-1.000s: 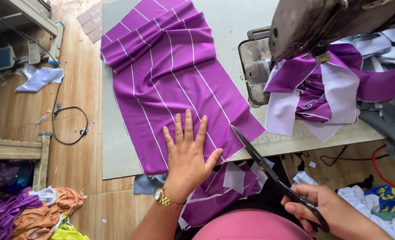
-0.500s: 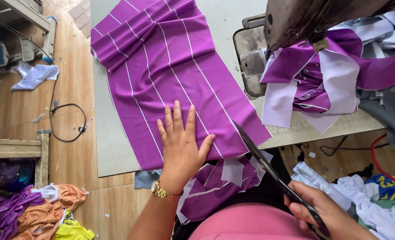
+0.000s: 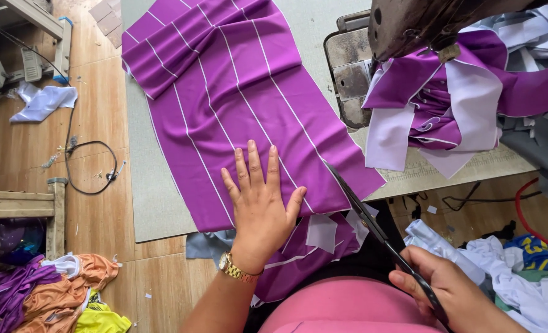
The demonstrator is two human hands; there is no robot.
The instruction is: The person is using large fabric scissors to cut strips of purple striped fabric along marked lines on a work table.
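A purple cloth with thin white stripes (image 3: pixel 224 92) lies spread over the grey table (image 3: pixel 147 197) and hangs off its near edge. My left hand (image 3: pixel 260 203) lies flat on the cloth near that edge, fingers spread, with a gold watch at the wrist. My right hand (image 3: pixel 453 293) grips the handles of long black scissors (image 3: pixel 373 225). Their blades point up and left, and the tips touch the cloth's right edge just right of my left thumb.
A sewing machine (image 3: pixel 422 24) stands at the top right, with purple and white fabric pieces (image 3: pixel 447 105) piled under it. Orange, purple and yellow cloths (image 3: pixel 64 290) lie on the wooden floor at lower left. A black cable (image 3: pixel 89 166) loops on the floor.
My left hand has stayed pressed on the cloth. The scissors' tips have come closer to the cloth's right edge.
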